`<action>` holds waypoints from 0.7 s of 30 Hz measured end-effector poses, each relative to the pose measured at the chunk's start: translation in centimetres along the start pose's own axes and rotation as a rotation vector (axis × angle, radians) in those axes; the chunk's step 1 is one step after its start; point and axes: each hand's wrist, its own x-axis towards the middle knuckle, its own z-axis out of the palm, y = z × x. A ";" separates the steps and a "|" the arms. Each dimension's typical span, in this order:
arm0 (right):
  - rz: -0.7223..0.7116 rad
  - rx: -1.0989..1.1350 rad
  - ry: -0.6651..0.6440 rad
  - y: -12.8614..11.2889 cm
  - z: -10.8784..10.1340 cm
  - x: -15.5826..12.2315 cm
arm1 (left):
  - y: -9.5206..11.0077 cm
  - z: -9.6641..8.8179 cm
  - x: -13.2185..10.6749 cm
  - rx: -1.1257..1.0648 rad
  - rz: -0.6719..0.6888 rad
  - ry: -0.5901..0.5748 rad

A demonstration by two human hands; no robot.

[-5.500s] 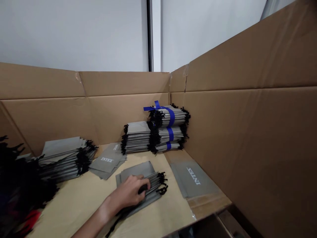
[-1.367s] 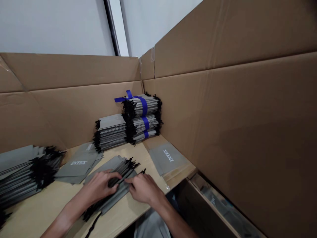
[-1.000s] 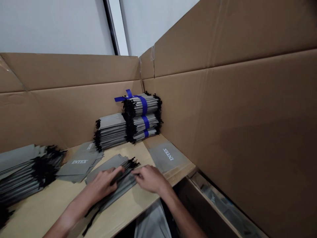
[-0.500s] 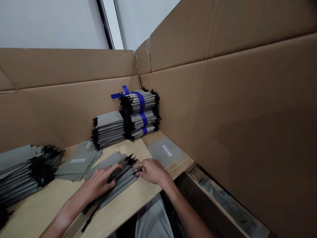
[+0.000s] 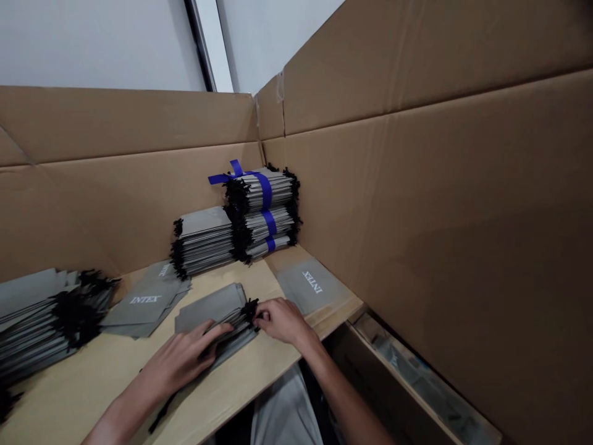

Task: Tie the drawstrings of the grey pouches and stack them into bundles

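A small pile of grey drawstring bags [image 5: 214,309] with black cords lies on the cardboard-covered table [image 5: 102,383]. My left hand [image 5: 183,356] rests flat on the near side of the pile, fingers stretched out over it. My right hand [image 5: 280,320] is at the pile's right end, fingers curled against the black cord ends.
Grey INTEX bags [image 5: 143,301] lie loose to the left, another INTEX bag [image 5: 312,287] to the right. Bundles tied with blue ribbon [image 5: 262,207] and an untied stack [image 5: 204,241] stand at the back corner. A large stack [image 5: 41,321] fills the left. Cardboard walls [image 5: 440,216] enclose the table.
My hands have squared up the pile: its bags now lie more evenly stacked, with the cord ends gathered at the right. My right hand moved in against the cords.
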 end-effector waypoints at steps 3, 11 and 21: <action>-0.002 0.008 0.003 0.3 0.3 0.2 | -0.1 0.3 -0.1 -0.019 -0.006 -0.021; -0.053 0.013 0.039 0.8 0.6 0.3 | -1.3 0.5 0.0 -0.048 -0.065 -0.004; -0.140 0.044 0.129 0.3 1.8 0.4 | -0.8 0.3 0.2 -0.042 -0.049 0.085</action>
